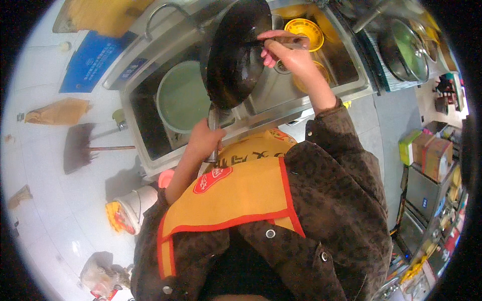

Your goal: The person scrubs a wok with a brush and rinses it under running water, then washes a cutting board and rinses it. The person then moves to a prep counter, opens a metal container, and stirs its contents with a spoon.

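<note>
A dark wok (237,60) is tilted on its side over the divider of a double stainless-steel sink (150,165). My left hand (205,140) is closed around its metal handle (213,118) at the sink's front edge. At the far side of the wok, my right hand (288,52) pinches a thin utensil with a metal handle (295,46); its working end is hard to make out against the black surface. A pale green tub (184,99) sits in the left basin, partly hidden by the wok. Yellow bowls (316,41) lie in the right basin.
Right of the sink stands a metal pot (403,52). On the tiled floor at left are a broom (80,148), a white bucket (141,203) and a blue panel (94,62). Cardboard boxes (431,156) are stacked at far right.
</note>
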Motion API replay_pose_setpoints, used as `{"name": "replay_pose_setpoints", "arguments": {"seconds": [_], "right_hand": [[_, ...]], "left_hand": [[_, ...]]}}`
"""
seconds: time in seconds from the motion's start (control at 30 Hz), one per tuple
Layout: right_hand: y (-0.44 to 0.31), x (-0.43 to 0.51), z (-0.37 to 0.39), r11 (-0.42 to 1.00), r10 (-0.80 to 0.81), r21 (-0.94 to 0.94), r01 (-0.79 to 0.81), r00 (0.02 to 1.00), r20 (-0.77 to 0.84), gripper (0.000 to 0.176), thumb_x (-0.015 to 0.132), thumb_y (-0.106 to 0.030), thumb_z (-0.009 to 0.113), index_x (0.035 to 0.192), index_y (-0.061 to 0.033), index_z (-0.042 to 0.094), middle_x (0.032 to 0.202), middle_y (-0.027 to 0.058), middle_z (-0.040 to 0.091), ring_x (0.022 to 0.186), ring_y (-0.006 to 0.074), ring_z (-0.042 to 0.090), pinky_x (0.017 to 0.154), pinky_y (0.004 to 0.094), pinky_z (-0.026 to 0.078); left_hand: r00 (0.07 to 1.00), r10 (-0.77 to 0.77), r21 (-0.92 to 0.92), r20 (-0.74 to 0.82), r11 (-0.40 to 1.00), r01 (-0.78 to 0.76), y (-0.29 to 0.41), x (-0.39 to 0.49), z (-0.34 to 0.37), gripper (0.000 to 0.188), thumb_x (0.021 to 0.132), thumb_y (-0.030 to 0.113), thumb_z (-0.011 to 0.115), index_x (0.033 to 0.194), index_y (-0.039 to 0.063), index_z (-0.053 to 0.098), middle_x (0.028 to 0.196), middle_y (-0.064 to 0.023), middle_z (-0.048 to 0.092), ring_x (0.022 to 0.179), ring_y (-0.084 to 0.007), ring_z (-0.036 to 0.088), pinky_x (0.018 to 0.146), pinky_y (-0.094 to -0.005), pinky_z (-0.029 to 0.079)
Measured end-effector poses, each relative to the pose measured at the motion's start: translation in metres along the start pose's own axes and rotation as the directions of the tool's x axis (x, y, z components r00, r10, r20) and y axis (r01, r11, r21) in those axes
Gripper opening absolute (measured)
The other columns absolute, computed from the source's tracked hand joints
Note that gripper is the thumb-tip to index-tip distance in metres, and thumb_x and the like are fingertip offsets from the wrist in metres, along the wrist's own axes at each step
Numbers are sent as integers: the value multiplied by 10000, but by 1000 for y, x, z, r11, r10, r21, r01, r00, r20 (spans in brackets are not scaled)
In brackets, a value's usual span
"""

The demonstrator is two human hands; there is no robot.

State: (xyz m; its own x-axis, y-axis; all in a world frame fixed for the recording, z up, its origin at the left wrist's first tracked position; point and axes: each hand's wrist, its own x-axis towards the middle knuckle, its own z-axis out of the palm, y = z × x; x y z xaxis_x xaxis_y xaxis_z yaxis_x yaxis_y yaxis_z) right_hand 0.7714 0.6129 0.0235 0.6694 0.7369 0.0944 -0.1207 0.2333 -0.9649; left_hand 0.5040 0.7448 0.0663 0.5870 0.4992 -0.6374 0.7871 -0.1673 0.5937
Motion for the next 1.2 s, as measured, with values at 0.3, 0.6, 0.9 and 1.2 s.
{"name": "replay_pose_setpoints", "arguments": {"seconds": [0.3,0.6,0.9,1.2], "right_hand": [[5,15,-2,996,88,30,-85,989,-119,291,887,-113,599,1118,63,581,716,104,652,506,152,612,488,268,527],[15,16,-8,994,92,71,-82,984,-151,293,895,-121,598,1110,76,572,709,112,644,537,169,636,478,280,529],[3,2,-4,998,60,30,-59,997,-38,269,884,-133,605,1085,46,601,736,112,659,530,166,635,487,289,546],[5,6,9,949,247,-201,-242,969,-3,226,871,-107,581,1047,14,653,725,82,641,536,134,617,489,246,515]], "left_hand": [[999,-28,4,-21,1000,28,-11,12,7,303,743,143,628,926,-82,542,637,-164,619,526,-253,638,526,-380,501],[1000,6,12,2,1000,-6,-6,8,10,329,741,138,620,938,-113,538,628,-178,621,525,-270,646,538,-392,507],[998,26,30,-52,999,-25,-5,5,14,339,737,142,619,917,-128,523,623,-186,619,518,-276,642,532,-384,503],[996,9,5,-84,1000,-8,1,-4,15,367,741,149,610,940,-145,514,628,-193,620,516,-269,639,540,-385,499]]}}
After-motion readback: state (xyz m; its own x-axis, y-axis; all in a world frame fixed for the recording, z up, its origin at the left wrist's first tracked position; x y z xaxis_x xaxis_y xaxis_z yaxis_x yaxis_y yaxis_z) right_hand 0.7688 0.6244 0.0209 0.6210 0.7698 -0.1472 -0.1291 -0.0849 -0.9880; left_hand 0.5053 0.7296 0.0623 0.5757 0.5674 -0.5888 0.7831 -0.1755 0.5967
